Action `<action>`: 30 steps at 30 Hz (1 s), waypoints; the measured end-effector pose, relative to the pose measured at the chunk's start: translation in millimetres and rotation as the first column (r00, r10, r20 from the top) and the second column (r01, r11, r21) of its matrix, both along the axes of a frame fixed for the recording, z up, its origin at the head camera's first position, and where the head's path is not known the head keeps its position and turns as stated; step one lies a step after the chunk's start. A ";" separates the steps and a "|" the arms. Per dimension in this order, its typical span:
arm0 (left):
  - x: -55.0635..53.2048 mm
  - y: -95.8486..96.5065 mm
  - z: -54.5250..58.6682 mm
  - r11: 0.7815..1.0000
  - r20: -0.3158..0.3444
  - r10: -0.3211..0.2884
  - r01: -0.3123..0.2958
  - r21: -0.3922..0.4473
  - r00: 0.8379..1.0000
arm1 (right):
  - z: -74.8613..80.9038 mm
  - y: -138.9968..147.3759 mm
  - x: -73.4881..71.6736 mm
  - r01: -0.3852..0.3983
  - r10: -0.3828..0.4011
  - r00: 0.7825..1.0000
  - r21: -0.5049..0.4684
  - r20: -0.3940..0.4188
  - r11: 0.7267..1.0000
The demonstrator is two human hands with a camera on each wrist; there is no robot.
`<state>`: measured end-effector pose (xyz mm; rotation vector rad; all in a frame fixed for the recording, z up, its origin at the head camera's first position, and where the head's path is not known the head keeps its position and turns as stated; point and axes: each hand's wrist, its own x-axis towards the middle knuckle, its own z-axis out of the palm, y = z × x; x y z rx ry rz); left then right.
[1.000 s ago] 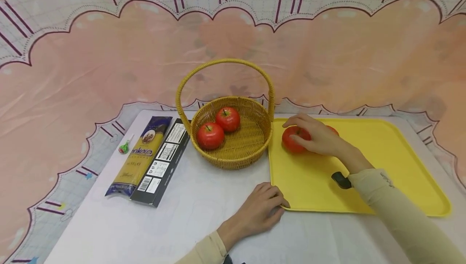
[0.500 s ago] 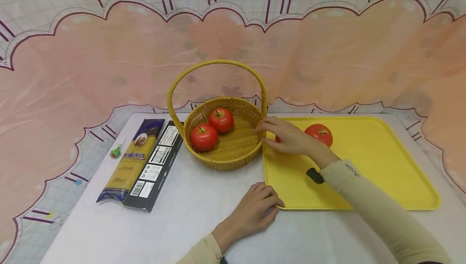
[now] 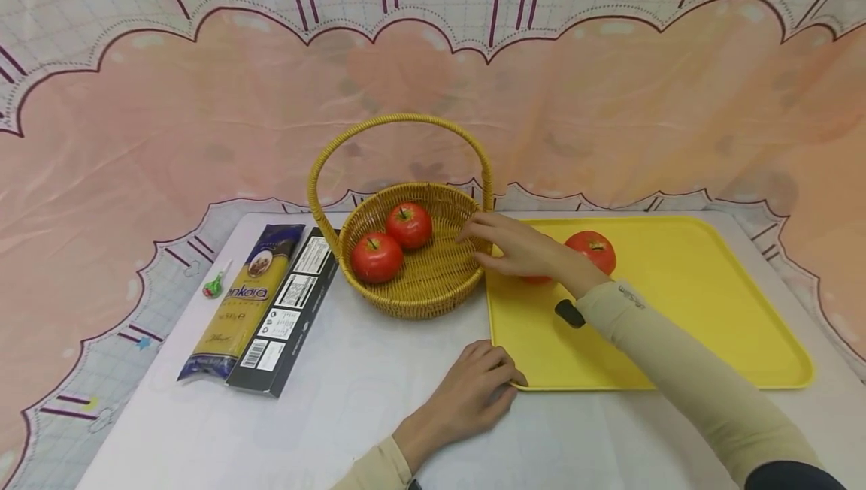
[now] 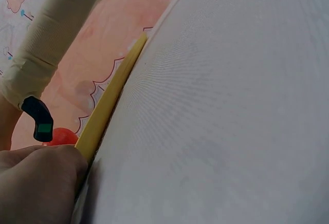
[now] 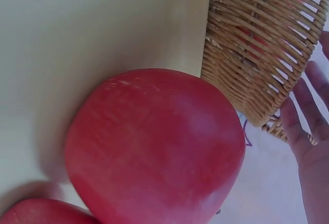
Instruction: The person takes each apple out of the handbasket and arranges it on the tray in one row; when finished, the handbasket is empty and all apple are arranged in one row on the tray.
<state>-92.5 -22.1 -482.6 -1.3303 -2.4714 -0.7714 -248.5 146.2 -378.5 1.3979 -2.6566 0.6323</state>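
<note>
My right hand reaches over the right rim of a wicker basket, close to the foot of its handle. Its fingers look fairly straight in the right wrist view, the tips at the woven rim, with nothing held. Two red apples sit in the basket's left half. On the yellow tray lies one apple, and another apple is mostly hidden under my right hand; a large apple fills the right wrist view. With relaxed fingers, my left hand rests at the tray's near left corner.
Left of the basket lie a yellow and blue pasta packet, a black box with white labels and a small green-wrapped lollipop. A printed cloth backdrop rises behind the table. The basket stands right beside the tray.
My right hand has moved left from above an apple on the tray to the basket's right rim, with the apples left on the tray. The left hand stays at the tray's corner.
</note>
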 end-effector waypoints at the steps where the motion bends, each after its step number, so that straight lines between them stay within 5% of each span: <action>1: 0.1 -0.1 0.1 1.000 -0.001 0.001 -0.001 -0.001 1.000 | 0.5 -1.6 -1.0 -0.002 0.002 1.000 0.001 0.000 1.000; 30: 0.2 -0.4 0.0 1.000 0.022 0.003 -0.003 0.014 1.000 | -4.9 -41.8 -31.0 -0.071 0.071 0.997 -0.011 -0.007 0.997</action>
